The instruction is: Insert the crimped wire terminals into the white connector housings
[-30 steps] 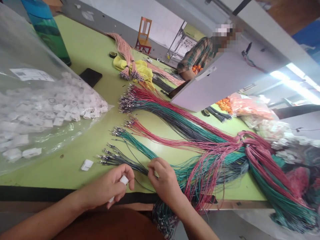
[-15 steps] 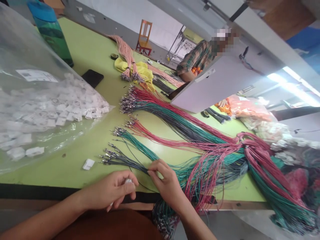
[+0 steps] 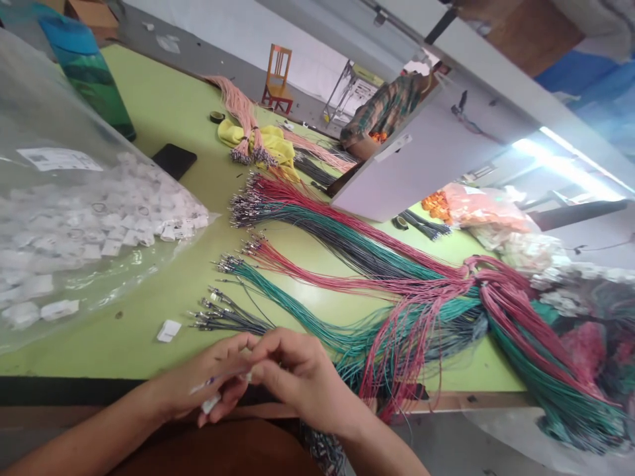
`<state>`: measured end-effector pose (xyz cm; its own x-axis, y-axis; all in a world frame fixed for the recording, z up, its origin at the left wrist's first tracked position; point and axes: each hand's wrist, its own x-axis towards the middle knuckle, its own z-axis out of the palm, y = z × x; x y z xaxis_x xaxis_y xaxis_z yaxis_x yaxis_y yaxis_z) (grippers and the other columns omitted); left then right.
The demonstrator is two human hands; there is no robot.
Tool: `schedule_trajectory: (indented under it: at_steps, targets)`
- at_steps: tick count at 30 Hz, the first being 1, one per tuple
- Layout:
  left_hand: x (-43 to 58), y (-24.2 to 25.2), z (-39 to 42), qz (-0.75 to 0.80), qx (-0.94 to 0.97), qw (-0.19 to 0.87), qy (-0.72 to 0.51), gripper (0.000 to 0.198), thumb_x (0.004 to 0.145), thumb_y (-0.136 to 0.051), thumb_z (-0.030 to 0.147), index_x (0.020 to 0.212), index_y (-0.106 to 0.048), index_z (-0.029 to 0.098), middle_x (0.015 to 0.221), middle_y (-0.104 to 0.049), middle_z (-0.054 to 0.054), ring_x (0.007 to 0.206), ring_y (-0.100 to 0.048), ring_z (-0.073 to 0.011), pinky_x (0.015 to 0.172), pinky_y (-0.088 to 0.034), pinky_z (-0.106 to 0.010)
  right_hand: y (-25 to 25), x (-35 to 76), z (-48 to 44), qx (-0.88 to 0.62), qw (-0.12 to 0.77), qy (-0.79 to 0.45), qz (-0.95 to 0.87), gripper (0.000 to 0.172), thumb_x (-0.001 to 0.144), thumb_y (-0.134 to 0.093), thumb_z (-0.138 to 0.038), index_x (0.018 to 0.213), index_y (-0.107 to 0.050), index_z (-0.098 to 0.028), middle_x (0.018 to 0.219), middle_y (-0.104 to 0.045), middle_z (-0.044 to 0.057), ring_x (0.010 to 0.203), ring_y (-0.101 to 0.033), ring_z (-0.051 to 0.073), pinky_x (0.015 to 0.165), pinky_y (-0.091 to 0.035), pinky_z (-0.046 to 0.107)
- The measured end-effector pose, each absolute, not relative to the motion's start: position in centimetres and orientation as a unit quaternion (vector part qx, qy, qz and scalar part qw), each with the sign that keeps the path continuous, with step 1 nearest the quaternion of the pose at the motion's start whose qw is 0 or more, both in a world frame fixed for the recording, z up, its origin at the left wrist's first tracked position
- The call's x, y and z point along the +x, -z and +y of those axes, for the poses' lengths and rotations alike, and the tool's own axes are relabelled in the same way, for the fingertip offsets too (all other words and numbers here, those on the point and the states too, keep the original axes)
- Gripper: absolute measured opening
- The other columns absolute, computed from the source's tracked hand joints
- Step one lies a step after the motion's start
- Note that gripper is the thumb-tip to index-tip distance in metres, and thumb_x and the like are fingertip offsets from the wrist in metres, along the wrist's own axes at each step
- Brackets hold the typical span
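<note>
My left hand [image 3: 218, 377] is curled in front of the table edge, with a white plastic connector housing [image 3: 211, 403] held under its fingers. My right hand [image 3: 297, 373] meets it, thumb and forefinger pinched on a thin wire whose metal terminal [image 3: 209, 381] shows, blurred, across the left hand. Just beyond the hands lies a bunch of dark grey wires [image 3: 233, 320] with terminals at the left. Green wires [image 3: 278, 301] and red wires [image 3: 297, 274] spread behind it. A loose white housing [image 3: 169, 330] rests left of the grey bunch.
A clear bag of white housings [image 3: 99, 225] covers the table's left. Behind it are a bottle [image 3: 89, 79] and a black phone [image 3: 173, 160]. Thick wire bundles [image 3: 347, 231] cross toward the right edge. A person in a checked sleeve [image 3: 381, 112] is behind a grey panel [image 3: 397, 165].
My right hand has moved left from the grey wires to my left hand, with a wire in its fingers. The left hand's housing now shows lower, and the view has shifted slightly.
</note>
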<state>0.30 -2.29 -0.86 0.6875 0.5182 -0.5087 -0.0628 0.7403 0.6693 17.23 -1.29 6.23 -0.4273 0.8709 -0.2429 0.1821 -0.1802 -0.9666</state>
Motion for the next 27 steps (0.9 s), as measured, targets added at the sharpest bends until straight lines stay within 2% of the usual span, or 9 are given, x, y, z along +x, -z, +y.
schedule_trajectory:
  at_steps: [4, 9, 11, 14, 20, 23, 27]
  targets:
    - [0.2, 0.6, -1.8, 0.35, 0.257, 0.887, -0.156, 0.03, 0.085, -0.052, 0.051, 0.086, -0.049, 0.022, 0.044, -0.044, 0.01, 0.027, -0.033, -0.0054, 0.023, -0.024, -0.011, -4.3, 18.2, 0.0, -0.598, 0.307, -0.457, -0.582, 0.009, 0.078, -0.056, -0.019, 0.069, -0.056, -0.017, 0.058, -0.047, -0.004, 0.052, -0.04, 0.007, 0.048, -0.035, 0.018]
    - [0.4, 0.3, -1.1, 0.385, 0.155, 0.87, -0.265, 0.027, 0.084, -0.056, 0.048, 0.088, -0.051, 0.022, 0.049, -0.042, 0.011, 0.03, -0.028, -0.0031, 0.025, -0.022, -0.01, -3.2, 19.2, -0.2, -0.597, 0.3, -0.4, -0.627, 0.011, 0.077, -0.057, -0.02, 0.072, -0.065, -0.015, 0.053, -0.048, -0.004, 0.046, -0.034, 0.007, 0.043, -0.029, 0.019]
    - [0.4, 0.4, -1.0, 0.388, 0.144, 0.863, -0.291, 0.024, 0.084, -0.059, 0.043, 0.091, -0.052, 0.021, 0.053, -0.043, 0.01, 0.033, -0.03, -0.0025, 0.028, -0.024, -0.01, -3.0, 19.1, -0.5, -0.587, 0.307, -0.376, -0.648, 0.012, 0.077, -0.058, -0.021, 0.074, -0.069, -0.016, 0.055, -0.055, -0.002, 0.045, -0.037, 0.007, 0.042, -0.03, 0.02]
    - [0.3, 0.6, -1.0, 0.385, 0.152, 0.859, -0.301, 0.022, 0.084, -0.06, 0.037, 0.096, -0.055, 0.02, 0.057, -0.044, 0.009, 0.035, -0.031, -0.0021, 0.029, -0.025, -0.01, -2.9, 18.7, -0.6, -0.567, 0.314, -0.366, -0.668, 0.014, 0.078, -0.059, -0.023, 0.076, -0.071, -0.016, 0.063, -0.066, 0.003, 0.047, -0.047, 0.009, 0.045, -0.036, 0.021]
    - [0.3, 0.6, -1.1, 0.387, 0.171, 0.853, -0.306, 0.025, 0.085, -0.058, 0.041, 0.093, -0.057, 0.018, 0.061, -0.044, 0.008, 0.037, -0.032, -0.0018, 0.029, -0.025, -0.011, -3.7, 18.7, -0.3, -0.574, 0.298, -0.354, -0.676, 0.017, 0.077, -0.056, -0.017, 0.064, -0.066, -0.016, 0.057, -0.062, 0.001, 0.049, -0.051, 0.01, 0.051, -0.042, 0.021]
    - [0.3, 0.7, -1.1, 0.389, 0.176, 0.852, -0.305, 0.025, 0.085, -0.058, 0.041, 0.095, -0.058, 0.018, 0.063, -0.045, 0.007, 0.038, -0.033, -0.0017, 0.03, -0.026, -0.011, -3.9, 18.7, -0.3, -0.573, 0.275, -0.404, -0.658, 0.018, 0.077, -0.054, -0.016, 0.062, -0.065, -0.017, 0.061, -0.066, 0.002, 0.057, -0.058, 0.012, 0.058, -0.046, 0.022]
    - [0.4, 0.7, -1.1, 0.396, 0.183, 0.846, -0.308, 0.026, 0.084, -0.06, 0.041, 0.096, -0.058, 0.018, 0.063, -0.046, 0.007, 0.037, -0.033, -0.0016, 0.03, -0.026, -0.011, -3.7, 18.7, -0.2, -0.568, 0.245, -0.474, -0.627, 0.019, 0.079, -0.054, -0.019, 0.065, -0.066, -0.016, 0.065, -0.07, 0.003, 0.06, -0.062, 0.013, 0.061, -0.048, 0.023]
